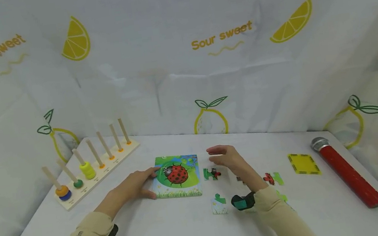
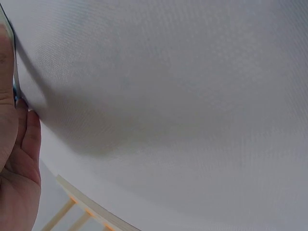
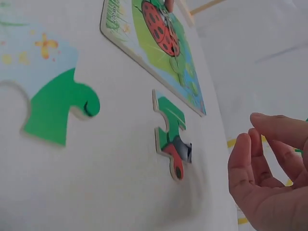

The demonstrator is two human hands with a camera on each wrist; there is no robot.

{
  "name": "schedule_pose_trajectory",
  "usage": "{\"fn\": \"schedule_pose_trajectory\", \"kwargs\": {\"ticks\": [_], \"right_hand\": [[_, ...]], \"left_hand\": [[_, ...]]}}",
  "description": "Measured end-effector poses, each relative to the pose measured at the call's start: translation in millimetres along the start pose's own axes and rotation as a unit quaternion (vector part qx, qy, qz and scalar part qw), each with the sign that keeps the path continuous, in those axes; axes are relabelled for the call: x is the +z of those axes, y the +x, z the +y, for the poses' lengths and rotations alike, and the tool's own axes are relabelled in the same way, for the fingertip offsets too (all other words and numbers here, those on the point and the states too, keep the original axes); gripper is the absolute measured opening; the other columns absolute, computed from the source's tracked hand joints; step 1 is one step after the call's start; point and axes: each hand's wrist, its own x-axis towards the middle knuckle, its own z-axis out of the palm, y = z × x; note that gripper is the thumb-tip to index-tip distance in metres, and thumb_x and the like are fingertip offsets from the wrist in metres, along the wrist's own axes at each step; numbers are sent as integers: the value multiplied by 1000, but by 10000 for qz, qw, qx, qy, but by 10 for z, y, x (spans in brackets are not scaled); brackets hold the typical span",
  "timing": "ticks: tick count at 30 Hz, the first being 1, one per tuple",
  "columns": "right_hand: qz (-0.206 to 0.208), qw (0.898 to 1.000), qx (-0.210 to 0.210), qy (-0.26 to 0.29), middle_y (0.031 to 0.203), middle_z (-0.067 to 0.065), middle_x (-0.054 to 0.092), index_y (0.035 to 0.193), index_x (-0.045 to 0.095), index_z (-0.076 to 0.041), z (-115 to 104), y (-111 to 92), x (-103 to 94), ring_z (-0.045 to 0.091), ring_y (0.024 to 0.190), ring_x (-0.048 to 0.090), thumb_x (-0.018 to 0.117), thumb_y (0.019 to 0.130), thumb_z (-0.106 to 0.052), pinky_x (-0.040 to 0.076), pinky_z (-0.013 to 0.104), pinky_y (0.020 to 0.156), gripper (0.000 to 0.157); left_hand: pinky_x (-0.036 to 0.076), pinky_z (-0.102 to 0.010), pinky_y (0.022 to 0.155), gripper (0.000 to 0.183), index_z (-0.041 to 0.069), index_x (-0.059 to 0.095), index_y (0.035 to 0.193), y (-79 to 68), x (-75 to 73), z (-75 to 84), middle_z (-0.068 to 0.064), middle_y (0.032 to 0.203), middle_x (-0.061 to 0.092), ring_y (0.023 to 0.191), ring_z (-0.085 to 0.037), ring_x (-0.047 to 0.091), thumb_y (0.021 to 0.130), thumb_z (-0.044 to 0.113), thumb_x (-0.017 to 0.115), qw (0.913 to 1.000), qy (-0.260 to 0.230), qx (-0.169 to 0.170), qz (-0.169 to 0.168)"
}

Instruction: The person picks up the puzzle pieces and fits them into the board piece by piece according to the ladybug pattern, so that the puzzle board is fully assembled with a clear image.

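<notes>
A square ladybug puzzle board lies flat on the white table. My left hand is at its left side, index finger over the upper left edge and thumb by the lower left; the left wrist view shows only part of this hand. My right hand hovers right of the board, fingers loosely bent, holding nothing, as the right wrist view of the hand confirms. Below it lies a green-and-red puzzle piece. Nearer me is a blue-and-green puzzle piece.
More puzzle pieces lie around my right forearm, partly hidden by it. A wooden peg stand with colored rings is at the left. A yellow square frame and a red microphone lie at the right. A white printed curtain hangs behind.
</notes>
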Motion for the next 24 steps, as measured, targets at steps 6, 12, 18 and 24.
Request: {"fn": "schedule_pose_trajectory", "kwargs": {"ticks": [6, 12, 18, 24], "right_hand": [[-102, 9996, 274, -6, 134, 22, 53, 129, 54, 6, 70, -155, -214, 32, 116, 54, 56, 95, -5, 49, 34, 95, 35], [-109, 9985, 539, 17, 130, 21, 55, 127, 55, 5, 109, -235, -298, 28, 105, 56, 55, 96, -6, 52, 25, 86, 33], [-123, 9973, 713, 159, 128, 20, 56, 127, 55, 5, 141, -277, -318, 22, 99, 58, 55, 96, -6, 52, 21, 82, 33], [-179, 9974, 628, 289, 131, 22, 53, 128, 52, 7, 199, -302, -340, 26, 108, 57, 55, 95, -1, 52, 26, 89, 34]], "left_hand": [[42, -50, 99, 85, 0, 41, 140, 11, 0, -6, -11, 121, 64, 115, -36, 56, 73, 34, 80, 9999, 126, -30, -33], [43, -50, 98, 85, -1, 42, 139, 13, -18, 8, -10, 120, 64, 114, -36, 57, 72, 35, 80, 9997, 233, -44, -70], [43, -50, 98, 85, -2, 42, 139, 15, -26, 19, -10, 120, 65, 114, -36, 57, 72, 34, 81, 9995, 303, -53, -76], [43, -50, 99, 85, -1, 42, 139, 29, -14, 24, -10, 120, 64, 115, -35, 56, 72, 34, 81, 9996, 239, -72, -99]]}}
